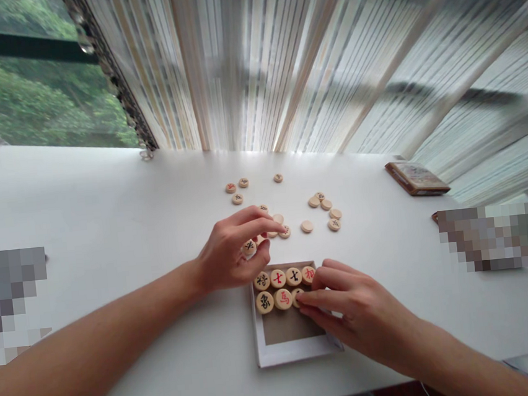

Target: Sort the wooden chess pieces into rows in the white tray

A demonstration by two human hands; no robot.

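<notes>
My left hand (236, 247) is curled around a wooden Chinese chess piece (249, 247) with a black character. Its index finger stretches out to another black-marked piece (285, 232) on the table, seemingly touching it. Below, a shallow white box (261, 341) holds two rows of round pieces with red or black characters, among them a red-marked piece (283, 299) in the second row. My right hand (344, 305) pinches a piece (296, 298) at the right end of that row, its fingers partly covering the character. The front of the box shows its brown bottom.
Several loose pieces lie beyond the box, some blank side up, such as one piece (306, 226). A brown-edged framed item (416, 177) lies at the right on the white table (168, 369). Striped curtains (242, 69) hang along the far edge, beside a window.
</notes>
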